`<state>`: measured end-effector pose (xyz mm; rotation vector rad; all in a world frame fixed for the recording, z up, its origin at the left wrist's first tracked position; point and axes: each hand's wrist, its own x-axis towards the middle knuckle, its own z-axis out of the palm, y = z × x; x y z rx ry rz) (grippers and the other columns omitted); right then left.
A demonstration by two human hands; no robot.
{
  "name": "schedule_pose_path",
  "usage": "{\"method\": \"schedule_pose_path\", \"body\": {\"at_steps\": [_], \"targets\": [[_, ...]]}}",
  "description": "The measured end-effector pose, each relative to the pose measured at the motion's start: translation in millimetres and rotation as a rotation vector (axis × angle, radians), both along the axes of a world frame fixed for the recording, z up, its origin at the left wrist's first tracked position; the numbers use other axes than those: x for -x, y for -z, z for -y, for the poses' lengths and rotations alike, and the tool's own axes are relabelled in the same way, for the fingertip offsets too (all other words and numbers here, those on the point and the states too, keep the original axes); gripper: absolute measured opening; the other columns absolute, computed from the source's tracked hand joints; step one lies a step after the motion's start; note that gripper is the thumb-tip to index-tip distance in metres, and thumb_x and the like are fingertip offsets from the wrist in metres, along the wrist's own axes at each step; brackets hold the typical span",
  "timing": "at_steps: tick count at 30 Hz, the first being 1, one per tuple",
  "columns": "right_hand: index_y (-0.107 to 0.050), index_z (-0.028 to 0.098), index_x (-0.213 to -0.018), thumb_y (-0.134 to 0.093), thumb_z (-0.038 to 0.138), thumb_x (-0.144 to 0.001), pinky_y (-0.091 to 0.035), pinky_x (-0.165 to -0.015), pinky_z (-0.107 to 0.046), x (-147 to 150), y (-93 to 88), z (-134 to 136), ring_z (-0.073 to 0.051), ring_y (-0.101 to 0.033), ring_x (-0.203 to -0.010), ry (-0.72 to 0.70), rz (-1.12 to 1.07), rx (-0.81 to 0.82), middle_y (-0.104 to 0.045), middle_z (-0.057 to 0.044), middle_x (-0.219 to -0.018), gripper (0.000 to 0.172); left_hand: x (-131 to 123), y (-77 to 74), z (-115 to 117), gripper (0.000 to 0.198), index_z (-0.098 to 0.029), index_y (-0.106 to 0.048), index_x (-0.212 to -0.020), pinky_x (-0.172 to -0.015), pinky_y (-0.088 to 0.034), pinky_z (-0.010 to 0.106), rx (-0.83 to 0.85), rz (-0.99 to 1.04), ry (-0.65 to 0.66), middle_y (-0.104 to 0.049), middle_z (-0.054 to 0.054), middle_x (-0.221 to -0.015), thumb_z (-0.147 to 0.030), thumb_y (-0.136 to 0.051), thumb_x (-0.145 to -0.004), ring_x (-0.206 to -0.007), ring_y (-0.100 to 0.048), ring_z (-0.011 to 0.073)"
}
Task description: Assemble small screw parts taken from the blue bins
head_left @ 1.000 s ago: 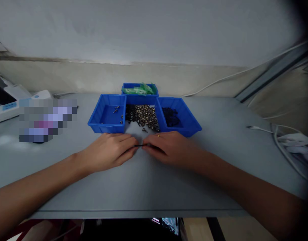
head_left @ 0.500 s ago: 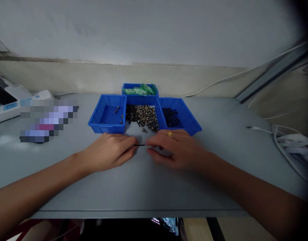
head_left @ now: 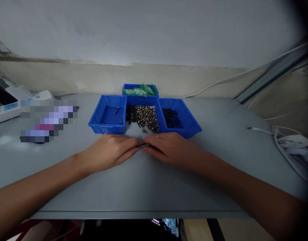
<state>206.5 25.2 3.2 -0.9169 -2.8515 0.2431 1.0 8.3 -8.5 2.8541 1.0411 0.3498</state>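
Between the fingertips of both hands runs a thin dark stick-like piece (head_left: 141,145), too small to name further. My left hand (head_left: 116,149) is closed in a pinch on its left end. The fingers of my right hand (head_left: 169,147) are pinched at its right end, a ring on one finger. Just beyond the hands lies a heap of brass-coloured metal fittings (head_left: 146,115), with small black parts (head_left: 132,114) on its left side. A single fitting (head_left: 144,131) lies apart at the near edge of the heap.
A blue bin (head_left: 107,126) with a few metal fittings stands left of the heap. Another blue bin (head_left: 190,117) holding black parts is on the right. Behind, a third bin (head_left: 140,99) contains green plastic bags (head_left: 144,89). Power strip (head_left: 8,108) far left; white cable (head_left: 259,129) right.
My right hand has moved left and closed its fingers at the dark piece's right end. My left hand has stayed nearly in place.
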Motion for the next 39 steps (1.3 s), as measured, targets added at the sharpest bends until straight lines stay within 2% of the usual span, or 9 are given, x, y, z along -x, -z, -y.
{"method": "schedule_pose_path", "body": {"at_steps": [5,11,19,28,39], "targets": [[-0.055,0.017,-0.085,-0.037,0.027,-0.087,-0.039,-0.06,-0.025,0.2,1.4,-0.4,-0.013,-0.056,-0.066,-0.017,0.0,-0.038,-0.061,-0.002,-0.075,0.021,0.0,-0.3,-0.5,0.024,-0.017,-0.053,-0.09,-0.064,-0.043,0.025,0.001,0.009,0.017,-0.059,0.001,-0.078,-0.03,-0.032,-0.09,-0.072,-0.058,0.0133],[-0.056,0.018,-0.086,-0.036,0.026,-0.087,-0.039,-0.061,-0.025,0.2,2.3,-0.7,-0.014,-0.057,-0.068,-0.001,0.026,-0.044,-0.063,-0.003,-0.077,0.021,-0.8,-1.7,0.3,0.024,-0.017,-0.051,-0.081,-0.058,-0.042,0.024,0.014,-0.012,-0.038,-0.057,0.0,-0.069,-0.031,-0.034,-0.089,-0.066,-0.057,0.0131],[-0.056,0.017,-0.086,-0.033,0.028,-0.088,-0.039,-0.062,-0.026,0.2,2.0,-1.1,-0.015,-0.057,-0.068,0.014,0.025,-0.042,-0.063,-0.003,-0.077,0.026,-0.5,-2.9,1.0,0.022,-0.017,-0.051,-0.083,-0.056,-0.041,0.024,0.013,0.005,-0.037,-0.057,0.001,-0.069,-0.03,-0.036,-0.088,-0.065,-0.057,0.013],[-0.056,0.017,-0.087,-0.035,0.028,-0.087,-0.039,-0.063,-0.026,-1.5,3.4,-0.9,-0.014,-0.057,-0.069,-0.01,0.016,-0.039,-0.062,-0.002,-0.077,0.023,0.4,-0.6,0.3,0.019,-0.018,-0.052,-0.087,-0.057,-0.041,0.023,-0.004,0.008,-0.04,-0.058,0.0,-0.071,-0.029,-0.036,-0.088,-0.066,-0.058,0.0124],[-0.054,0.017,-0.091,-0.036,0.03,-0.087,-0.038,-0.061,-0.026,-0.3,1.1,0.4,-0.015,-0.057,-0.067,0.036,0.035,-0.016,-0.062,-0.003,-0.077,0.022,-0.2,-1.5,0.9,0.019,-0.017,-0.052,-0.086,-0.058,-0.043,0.023,0.011,0.02,-0.037,-0.058,0.0,-0.07,-0.028,-0.037,-0.087,-0.067,-0.058,0.0124]]}}
